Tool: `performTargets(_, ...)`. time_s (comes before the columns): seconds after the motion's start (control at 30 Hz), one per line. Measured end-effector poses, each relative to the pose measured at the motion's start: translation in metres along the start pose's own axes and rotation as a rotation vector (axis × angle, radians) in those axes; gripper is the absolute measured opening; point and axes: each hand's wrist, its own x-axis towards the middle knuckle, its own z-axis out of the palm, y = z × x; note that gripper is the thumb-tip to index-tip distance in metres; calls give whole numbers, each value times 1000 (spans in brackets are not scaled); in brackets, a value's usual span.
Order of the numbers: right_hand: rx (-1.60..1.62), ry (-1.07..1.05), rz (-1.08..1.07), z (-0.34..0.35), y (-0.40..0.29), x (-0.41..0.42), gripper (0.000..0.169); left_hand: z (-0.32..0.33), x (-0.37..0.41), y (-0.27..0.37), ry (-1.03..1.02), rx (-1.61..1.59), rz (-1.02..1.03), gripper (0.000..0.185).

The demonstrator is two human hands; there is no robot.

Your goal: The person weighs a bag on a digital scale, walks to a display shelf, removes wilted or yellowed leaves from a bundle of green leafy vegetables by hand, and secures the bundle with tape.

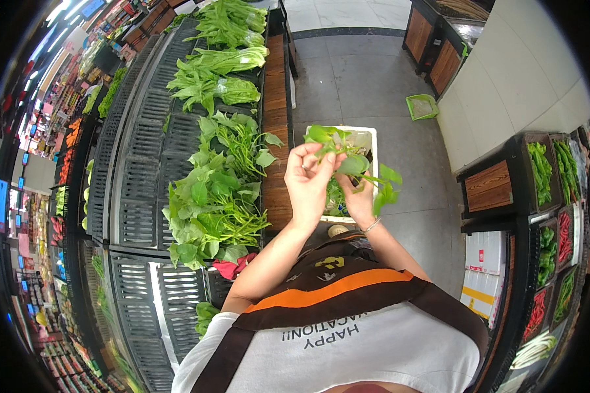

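Both hands work on a leafy green sprig [355, 165] in front of my body. My left hand [310, 178] pinches its upper leaves between thumb and fingers and wears a ring. My right hand [358, 197], with a bracelet at the wrist, grips the lower stems, and leaves hang out past its fingers. Below the hands is a white foam box [372, 133] holding green leaves and scraps, partly hidden by my hands. To the left, a heap of loose leafy greens [211, 196] lies on the black slatted display shelf [140, 196].
Bundled leafy greens [236, 59] lie farther along the shelf, behind its wooden edge [277, 113]. A red cloth [233, 266] sits near my left forearm. A green dustpan [422, 107] rests on the grey floor [368, 83]. At right stand pepper trays [540, 172] and stacked white boxes [483, 277].
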Motion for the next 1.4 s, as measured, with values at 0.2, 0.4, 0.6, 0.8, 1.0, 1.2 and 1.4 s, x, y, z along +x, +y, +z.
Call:
performTargets(0.2, 135, 62, -100, -5, 8, 7, 25, -2, -32, 1, -137, 178, 183, 32)
performTargets(0.4, 136, 144, -321, -15, -14, 25, 14, -16, -31, 4, -75, 757, 611, 42)
performTargets(0.6, 92, 292, -318, -20, -24, 38, 10, -17, -28, 11, -30, 773, 552, 45)
performTargets(0.8, 83, 348, -520, -21, -12, 50, 13, -17, -24, 5, 30, 698, 559, 46)
performTargets(1.0, -107, 299, -563, -25, -12, 49, 10, -26, -12, 8, 36, 832, 653, 47)
performTargets(1.2, -107, 216, -342, -45, 25, 63, 16, -37, 18, 32, 133, 1060, 686, 40)
performTargets(1.4, -216, 90, -250, -51, 32, 56, 20, -27, 32, 33, -159, 1021, 490, 29)
